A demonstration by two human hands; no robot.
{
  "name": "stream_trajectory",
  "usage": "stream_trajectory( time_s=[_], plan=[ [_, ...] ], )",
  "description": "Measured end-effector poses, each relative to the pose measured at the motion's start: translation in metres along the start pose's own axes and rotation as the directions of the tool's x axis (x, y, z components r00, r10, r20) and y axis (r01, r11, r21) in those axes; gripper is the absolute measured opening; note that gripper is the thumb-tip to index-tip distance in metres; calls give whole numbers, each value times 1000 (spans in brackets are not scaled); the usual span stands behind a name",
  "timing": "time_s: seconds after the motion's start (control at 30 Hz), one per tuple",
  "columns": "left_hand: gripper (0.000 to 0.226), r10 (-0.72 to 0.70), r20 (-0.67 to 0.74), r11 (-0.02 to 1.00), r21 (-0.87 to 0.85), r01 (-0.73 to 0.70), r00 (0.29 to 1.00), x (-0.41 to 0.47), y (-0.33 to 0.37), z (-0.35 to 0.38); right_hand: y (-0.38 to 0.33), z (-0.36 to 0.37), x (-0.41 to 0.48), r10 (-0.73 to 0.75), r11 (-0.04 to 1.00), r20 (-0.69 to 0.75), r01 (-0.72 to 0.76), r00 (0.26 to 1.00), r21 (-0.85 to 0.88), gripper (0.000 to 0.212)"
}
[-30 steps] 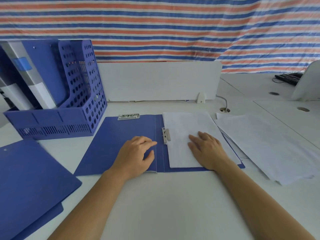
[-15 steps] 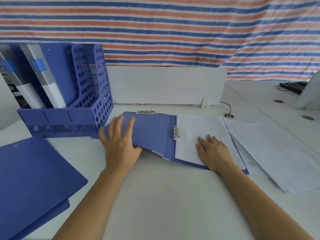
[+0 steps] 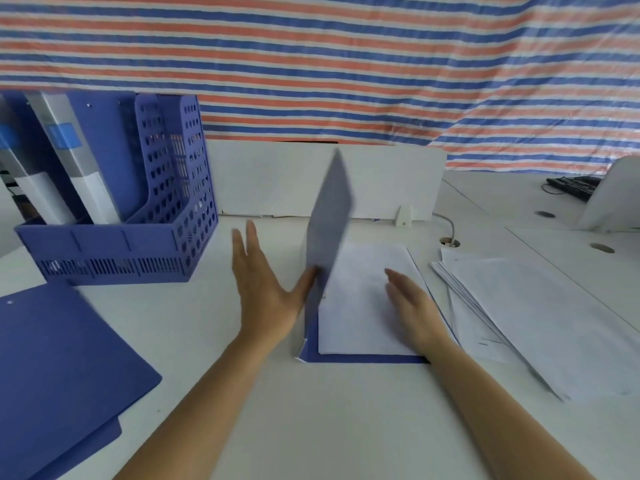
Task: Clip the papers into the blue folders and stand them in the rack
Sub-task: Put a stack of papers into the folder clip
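Nearest, two bare forearms reach in over the white bench, one either side of an open folder; at near left a spare folder lies flat, closed, with another edge showing beneath it, probably waiting its turn. Left hand is spread flat, fingers straight, palm side-on against the raised cover; it grips nothing, only props and pushes, thumb touching the cover's lower edge. Cover stands about upright on its spine, motion-blurred, so judged mid-swing toward closing over the sheets. Right hand is open too, fingers extended, hovering over or lightly on the papers; contact is too blurred to tell. Likely there to keep the sheets square on the back board, and it will need to clear out from under the cover. The clip is hidden behind the cover, so cannot confirm the papers are clamped. Just right, a loose stack of sheets lies fanned, slightly skewed, well within reach for the next fill. Further back left, the rack stands with several folders upright in its slots, the right-hand slot looking free. Beyond: a low white divider and a striped tarp
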State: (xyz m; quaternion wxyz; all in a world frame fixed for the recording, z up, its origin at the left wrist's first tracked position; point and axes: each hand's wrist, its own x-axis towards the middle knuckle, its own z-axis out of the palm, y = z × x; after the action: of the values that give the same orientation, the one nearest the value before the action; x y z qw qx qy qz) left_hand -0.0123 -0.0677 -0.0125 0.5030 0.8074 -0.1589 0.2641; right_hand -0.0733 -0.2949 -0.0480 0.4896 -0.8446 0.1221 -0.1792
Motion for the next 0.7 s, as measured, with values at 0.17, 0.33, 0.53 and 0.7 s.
stream_trajectory(
  time_s=[0.17,0.33,0.53,0.7],
  plan=[
    [110,-208,370,977,27,213,905,-18,-12,23,-14,-46,1,299,656,-150,-89,943,749,26],
    [97,-363,507,874,-104,474,782,-18,-13,20,-7,-60,-6,346,790,58,-324,937,521,27],
    [53,-535,569,397,-483,781,624,1,-8,3,-7,-37,-10,228,970,91,-234,969,64,38],
    [43,-534,694,276,-397,875,483,11,-14,-21,-3,-32,-9,274,907,121,-298,954,297,47]
  ],
)
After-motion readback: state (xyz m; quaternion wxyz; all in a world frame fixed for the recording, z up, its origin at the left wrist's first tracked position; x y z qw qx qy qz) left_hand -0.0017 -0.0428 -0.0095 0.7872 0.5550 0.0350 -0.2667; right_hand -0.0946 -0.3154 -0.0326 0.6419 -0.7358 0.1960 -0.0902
